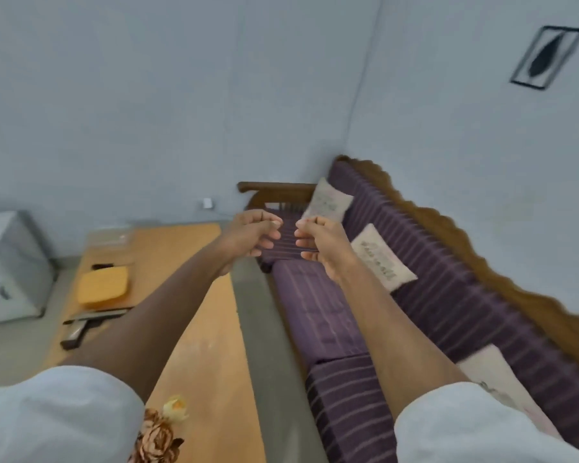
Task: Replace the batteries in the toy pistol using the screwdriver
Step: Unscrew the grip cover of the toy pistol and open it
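Observation:
Both arms are stretched out in front of me, raised above the sofa. My left hand (254, 233) and my right hand (318, 242) face each other a short gap apart, fingers loosely curled, and neither holds anything. The toy pistol (87, 324), dark grey and black, lies on the wooden table (194, 329) at the left, partly hidden behind my left forearm. Beside it sits a yellow pad or case (102, 287), with a small dark object (102, 266) just beyond. The view is blurred and I cannot make out a screwdriver or batteries.
A purple striped sofa (415, 295) with a wooden frame and pale cushions (383, 257) runs along the right wall. A white cabinet (7, 265) stands at far left. Dried flowers (161, 432) sit on the table's near end. A framed picture (547, 56) hangs on the wall.

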